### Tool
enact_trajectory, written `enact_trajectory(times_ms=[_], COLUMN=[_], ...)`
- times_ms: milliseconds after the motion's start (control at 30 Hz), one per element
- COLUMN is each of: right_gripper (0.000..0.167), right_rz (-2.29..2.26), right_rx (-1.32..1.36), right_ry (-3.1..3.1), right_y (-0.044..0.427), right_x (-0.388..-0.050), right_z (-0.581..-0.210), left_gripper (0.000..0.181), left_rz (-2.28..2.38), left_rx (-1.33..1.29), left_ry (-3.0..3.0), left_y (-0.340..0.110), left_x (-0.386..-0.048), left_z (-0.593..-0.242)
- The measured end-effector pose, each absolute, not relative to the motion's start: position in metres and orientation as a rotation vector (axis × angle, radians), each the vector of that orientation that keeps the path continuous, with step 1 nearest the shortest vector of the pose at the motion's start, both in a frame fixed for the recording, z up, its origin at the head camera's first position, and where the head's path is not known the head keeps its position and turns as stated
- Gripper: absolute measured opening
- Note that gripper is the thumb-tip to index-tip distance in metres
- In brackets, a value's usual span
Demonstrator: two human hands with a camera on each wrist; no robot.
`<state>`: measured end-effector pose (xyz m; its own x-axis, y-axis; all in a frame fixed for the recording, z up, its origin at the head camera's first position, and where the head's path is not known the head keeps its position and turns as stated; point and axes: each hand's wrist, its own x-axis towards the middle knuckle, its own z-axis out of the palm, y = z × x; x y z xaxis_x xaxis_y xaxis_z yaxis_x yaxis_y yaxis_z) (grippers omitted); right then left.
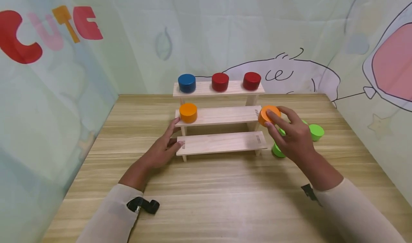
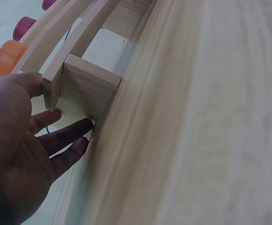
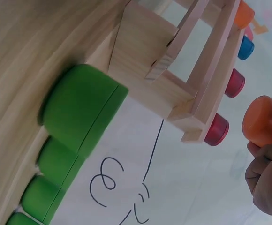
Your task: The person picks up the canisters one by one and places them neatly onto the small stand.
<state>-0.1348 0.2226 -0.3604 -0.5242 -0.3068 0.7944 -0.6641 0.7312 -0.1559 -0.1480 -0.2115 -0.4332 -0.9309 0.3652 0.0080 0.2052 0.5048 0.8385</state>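
A three-tier wooden stand [image 1: 222, 142] stands mid-table. My left hand [image 1: 161, 150] touches its left end, thumb on the lowest shelf and forefinger by the middle one. The other fingers spread loosely beside the end leg [image 2: 86, 86]. Between thumb and fingers, my right hand [image 1: 294, 137] pinches an orange round block [image 1: 265, 119], held in the air by the middle shelf's right end. A second orange round block [image 1: 188, 113] sits at that shelf's left end. On the top shelf are a blue block [image 1: 187, 83] and two red blocks [image 1: 220, 82] [image 1: 251, 81].
Several green round blocks [image 1: 317, 132] lie on the table right of the stand, partly hidden by my right hand. Printed cloth [image 1: 206, 32] hangs behind and beside the wooden table [image 1: 219, 200].
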Motion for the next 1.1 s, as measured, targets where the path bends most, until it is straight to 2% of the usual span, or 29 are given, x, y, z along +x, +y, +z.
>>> enact_trajectory(times_ms=[67,200,300,1100], right_gripper=[0.051,0.033,0.041,0.036], right_rz=[0.58,0.639,0.671,0.892], right_rx=[0.734,0.722,0.715,0.684], right_ry=[-2.138,-2.117,-2.119,-1.962], right_y=[0.218,0.208,0.201,0.118], right_x=[-0.136,-0.14,-0.142,-0.165], right_z=[-0.359,-0.354,-0.347,-0.313], left_gripper=[0.083,0.083,0.083,0.085], left_rz=[1.395,1.398,1.407,1.394], left_rx=[0.493,0.503,0.516,0.505], left_ry=[2.575,2.574,2.573,2.585], left_y=[-0.211,-0.211,-0.21,-0.213], left_x=[-0.148,-0.149,-0.149,-0.149], left_z=[-0.433,-0.435,-0.436,-0.435])
